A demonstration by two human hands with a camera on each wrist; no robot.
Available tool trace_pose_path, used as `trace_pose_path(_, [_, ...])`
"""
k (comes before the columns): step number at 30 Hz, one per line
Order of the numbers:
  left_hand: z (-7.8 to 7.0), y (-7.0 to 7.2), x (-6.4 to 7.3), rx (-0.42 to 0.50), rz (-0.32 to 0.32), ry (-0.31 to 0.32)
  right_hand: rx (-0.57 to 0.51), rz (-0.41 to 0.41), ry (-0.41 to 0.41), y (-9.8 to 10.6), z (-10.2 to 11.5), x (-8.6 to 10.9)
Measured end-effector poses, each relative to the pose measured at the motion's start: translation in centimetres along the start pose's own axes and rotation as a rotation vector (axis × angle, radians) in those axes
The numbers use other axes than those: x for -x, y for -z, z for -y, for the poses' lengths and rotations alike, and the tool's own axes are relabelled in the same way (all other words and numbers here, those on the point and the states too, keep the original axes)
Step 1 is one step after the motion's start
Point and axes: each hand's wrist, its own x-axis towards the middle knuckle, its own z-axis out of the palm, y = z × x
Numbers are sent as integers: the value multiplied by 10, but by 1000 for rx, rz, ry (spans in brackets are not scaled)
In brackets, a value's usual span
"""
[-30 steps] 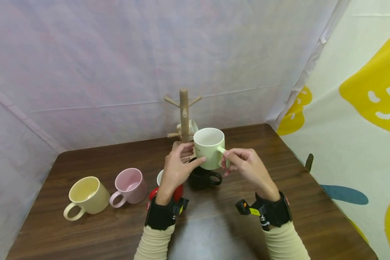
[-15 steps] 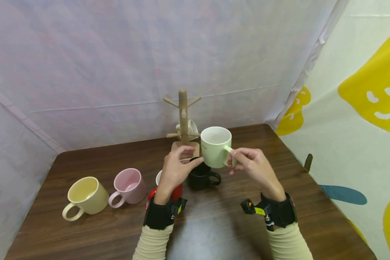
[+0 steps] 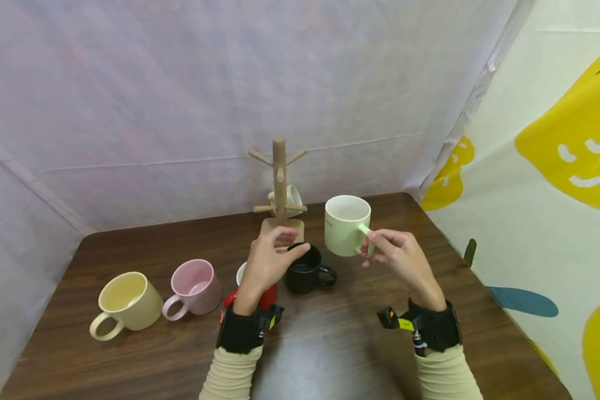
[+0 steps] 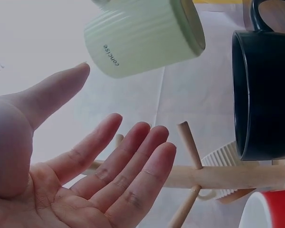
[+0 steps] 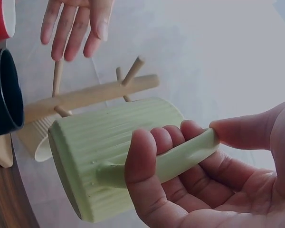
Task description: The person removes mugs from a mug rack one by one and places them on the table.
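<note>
My right hand (image 3: 397,258) grips the handle of a light green ribbed mug (image 3: 347,228), held upright above the table. In the right wrist view, curled fingers and the thumb close round the mug handle (image 5: 180,159). My left hand (image 3: 270,264) is apart from the green mug, its fingers extended and holding nothing. In the left wrist view, small lettering shows on the green mug (image 4: 142,38) beyond the thumb. A black mug (image 3: 305,275) stands just right of the left hand. A red mug (image 3: 269,297) with a white inside is partly hidden behind the left wrist.
A wooden mug tree (image 3: 279,183) stands at the back, with a cream ribbed mug (image 3: 294,199) hanging on a lower peg behind its post. To the left on the dark wooden table (image 3: 330,344) are a pink mug (image 3: 197,289) and a yellow mug (image 3: 132,303).
The right hand has carried the green mug to the right, out of the left hand's touch. The left hand has stayed nearly in place, and more of the black mug and tree base shows.
</note>
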Motion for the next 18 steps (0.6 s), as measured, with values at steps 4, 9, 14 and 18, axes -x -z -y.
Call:
trace_pose_path(4, [2, 1, 0, 9, -10, -2, -9, -17, -4, 4, -2, 1])
trace_pose_path(9, [2, 2, -1, 42, -25, -26, -24, -34, -4, 8, -4, 1])
trace_pose_path(14, [0, 2, -1, 63, -25, -24, -39, -56, -14, 13, -8, 3])
trace_pose_path(18, [1, 2, -1, 61, -22, -19, -30, -73, -17, 17, -11, 5])
